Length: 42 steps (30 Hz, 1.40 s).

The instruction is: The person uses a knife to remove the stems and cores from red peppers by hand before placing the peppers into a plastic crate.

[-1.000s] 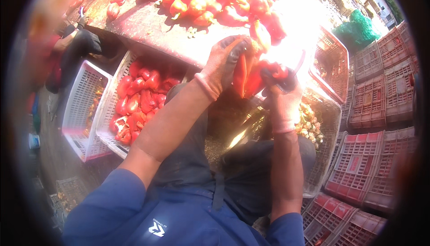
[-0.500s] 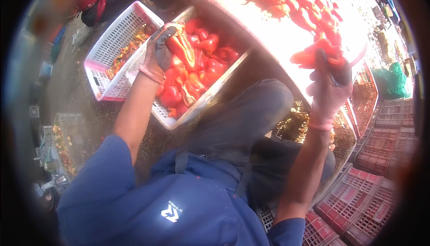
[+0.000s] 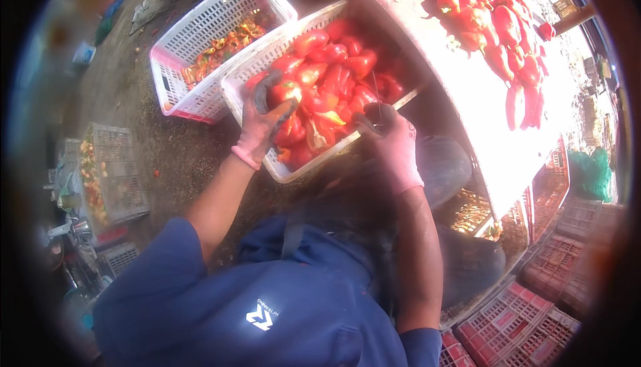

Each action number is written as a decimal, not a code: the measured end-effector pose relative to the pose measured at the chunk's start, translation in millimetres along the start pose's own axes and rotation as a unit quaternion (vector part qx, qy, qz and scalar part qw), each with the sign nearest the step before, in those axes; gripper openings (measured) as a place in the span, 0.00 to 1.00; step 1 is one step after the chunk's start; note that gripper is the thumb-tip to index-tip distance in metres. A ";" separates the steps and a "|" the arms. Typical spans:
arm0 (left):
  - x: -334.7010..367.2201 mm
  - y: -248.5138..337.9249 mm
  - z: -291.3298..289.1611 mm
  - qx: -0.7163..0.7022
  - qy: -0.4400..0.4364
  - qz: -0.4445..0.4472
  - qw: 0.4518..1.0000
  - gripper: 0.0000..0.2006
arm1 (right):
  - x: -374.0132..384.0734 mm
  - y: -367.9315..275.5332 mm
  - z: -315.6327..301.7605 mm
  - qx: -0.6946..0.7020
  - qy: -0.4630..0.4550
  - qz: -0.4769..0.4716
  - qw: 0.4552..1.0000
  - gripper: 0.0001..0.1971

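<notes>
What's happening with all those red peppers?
A person in pink gloves is working over a white basket full of red peppers. The left hand rests on a pepper in the basket. The right hand is at the basket's near edge and seems to grip a thin blade. More peppers lie on the bright table to the right. A pink-rimmed basket beside it holds pepper scraps.

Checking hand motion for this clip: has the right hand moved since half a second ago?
Yes. The right hand has come down from the pile of red peppers on the table to the near rim of the white pepper crate.
</notes>
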State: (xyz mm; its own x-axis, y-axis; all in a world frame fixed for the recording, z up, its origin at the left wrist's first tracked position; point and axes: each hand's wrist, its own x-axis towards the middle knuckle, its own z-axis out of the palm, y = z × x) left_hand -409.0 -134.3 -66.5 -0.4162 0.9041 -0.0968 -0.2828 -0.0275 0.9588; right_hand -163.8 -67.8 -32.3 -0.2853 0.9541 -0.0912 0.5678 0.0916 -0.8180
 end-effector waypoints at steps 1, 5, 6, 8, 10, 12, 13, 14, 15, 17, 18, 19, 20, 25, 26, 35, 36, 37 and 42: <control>-0.8 -8.6 3.6 0.083 -0.020 0.063 0.994 0.33 | -1.8 1.7 1.3 0.027 -0.012 0.026 0.999 0.22; -2.9 -25.6 27.4 0.290 -0.096 0.215 0.927 0.38 | -9.9 1.6 -4.9 0.213 -0.052 0.124 0.968 0.19; -3.6 -25.6 36.5 0.316 -0.107 0.239 0.912 0.39 | -10.0 1.2 -6.8 0.225 -0.055 0.137 0.963 0.19; -8.7 -26.0 50.5 0.350 -0.123 0.271 0.888 0.39 | -12.0 -3.3 -8.4 0.248 -0.062 0.162 0.953 0.19; -12.8 -23.6 61.7 0.392 -0.137 0.321 0.851 0.39 | -12.6 0.1 -7.3 0.270 -0.062 0.161 0.947 0.20; -16.3 -20.0 73.3 0.403 -0.155 0.353 0.830 0.40 | -11.3 -1.2 -10.9 0.298 -0.072 0.171 0.937 0.20; -19.0 -17.8 77.8 0.410 -0.162 0.359 0.823 0.40 | -12.2 -6.3 -13.1 0.296 -0.072 0.171 0.937 0.20; -21.1 -16.9 80.8 0.418 -0.169 0.365 0.815 0.40 | -12.0 -6.9 -13.2 0.290 -0.075 0.173 0.938 0.19; -22.0 -17.4 82.4 0.412 -0.178 0.367 0.815 0.41 | -11.4 -7.3 -13.7 0.283 -0.078 0.175 0.940 0.19; -22.0 -17.7 84.8 0.417 -0.184 0.380 0.805 0.41 | -11.0 -5.5 -15.7 0.292 -0.086 0.172 0.937 0.18; -22.1 -17.8 85.8 0.420 -0.186 0.387 0.800 0.41 | -11.1 -2.5 -16.3 0.307 -0.091 0.166 0.933 0.18; -21.9 -17.7 86.7 0.424 -0.190 0.391 0.794 0.41 | -11.3 -0.5 -17.0 0.322 -0.096 0.161 0.928 0.17; -21.5 -17.4 87.4 0.428 -0.194 0.396 0.789 0.41 | -11.6 -0.2 -17.5 0.340 -0.095 0.168 0.920 0.17; -22.8 -21.9 92.4 0.436 -0.209 0.383 0.787 0.44 | -13.5 8.3 -15.3 0.424 -0.082 0.159 0.888 0.15; -23.9 -22.5 95.0 0.435 -0.209 0.389 0.785 0.44 | -13.8 9.4 -16.3 0.429 -0.081 0.175 0.882 0.14; -26.3 -13.7 109.6 0.401 -0.249 0.348 0.810 0.42 | -18.6 1.3 -31.8 0.431 -0.067 0.208 0.876 0.11; -25.6 -12.7 111.0 0.394 -0.255 0.338 0.816 0.41 | -19.1 1.6 -32.6 0.431 -0.065 0.201 0.877 0.11; -24.7 -11.8 112.3 0.377 -0.265 0.324 0.826 0.41 | -19.6 2.0 -33.1 0.431 -0.063 0.194 0.879 0.11; -17.3 -11.4 115.0 0.306 -0.315 0.264 0.859 0.40 | -25.2 0.8 -37.2 0.484 -0.046 0.187 0.854 0.12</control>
State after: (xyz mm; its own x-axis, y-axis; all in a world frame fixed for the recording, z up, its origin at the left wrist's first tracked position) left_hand -299.2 -100.5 -45.1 0.2569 0.8912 0.3738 0.3882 -0.4494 0.8046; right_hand -127.5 -81.1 -9.6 -0.3080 0.8345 -0.4569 -0.2588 -0.5356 -0.8038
